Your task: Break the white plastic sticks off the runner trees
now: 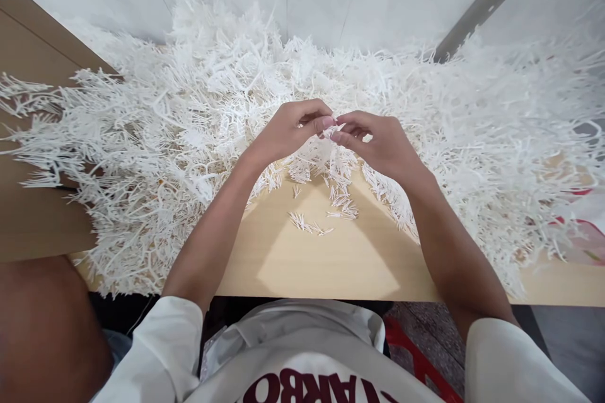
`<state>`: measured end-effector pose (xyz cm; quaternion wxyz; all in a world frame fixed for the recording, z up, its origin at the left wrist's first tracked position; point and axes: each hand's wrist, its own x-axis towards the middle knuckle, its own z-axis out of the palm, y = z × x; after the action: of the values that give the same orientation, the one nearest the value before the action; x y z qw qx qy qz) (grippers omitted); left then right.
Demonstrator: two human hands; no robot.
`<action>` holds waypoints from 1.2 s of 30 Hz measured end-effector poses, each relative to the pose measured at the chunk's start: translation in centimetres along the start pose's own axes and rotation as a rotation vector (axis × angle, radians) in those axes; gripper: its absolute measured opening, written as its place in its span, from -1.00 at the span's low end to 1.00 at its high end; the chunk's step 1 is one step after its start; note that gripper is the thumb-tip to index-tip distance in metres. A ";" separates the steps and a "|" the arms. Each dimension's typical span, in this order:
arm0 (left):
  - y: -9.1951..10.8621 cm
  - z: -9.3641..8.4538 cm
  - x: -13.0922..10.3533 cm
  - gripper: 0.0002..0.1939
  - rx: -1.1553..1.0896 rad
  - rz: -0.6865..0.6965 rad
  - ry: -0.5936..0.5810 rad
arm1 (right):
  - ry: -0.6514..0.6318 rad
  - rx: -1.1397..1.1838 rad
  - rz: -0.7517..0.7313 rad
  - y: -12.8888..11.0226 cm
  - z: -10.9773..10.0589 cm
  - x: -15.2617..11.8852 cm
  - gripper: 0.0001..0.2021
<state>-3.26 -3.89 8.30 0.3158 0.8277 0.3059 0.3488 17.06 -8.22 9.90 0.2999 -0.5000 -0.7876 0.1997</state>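
Because the big white pile [198, 157] of thin plastic branches is heaped so high, it could slide and cover the bare tabletop [331, 264] in front of it. The pile spreads across the back and both sides of that bare spot. Just in front of the pile lie little loose sticks [326, 214]; an arm could sweep them off the near edge. Above those sticks, close to the pile, the left hand [288, 132] and right hand [378, 145] meet, fingertips pinching one small white piece [331, 131] together. It is tiny, so I think it could slip, drop, and get lost among the sticks.
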 end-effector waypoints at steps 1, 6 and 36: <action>0.1 0.0 0.0 -0.57 -0.024 -0.009 -0.005 | 0.027 0.006 0.010 0.0 0.2 0.0 -0.56; 0.4 0.7 0.0 -0.63 -0.071 -0.054 -0.064 | 0.134 0.010 0.036 0.4 0.5 0.0 -0.59; -2.3 1.4 -0.2 -0.68 0.432 0.209 -0.007 | -0.061 -0.091 0.030 -2.0 -0.1 -0.5 -0.86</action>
<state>-3.00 -3.06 5.75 0.0945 0.9045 0.2848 0.3030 15.92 -9.53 11.06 0.2498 -0.5184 -0.7970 0.1833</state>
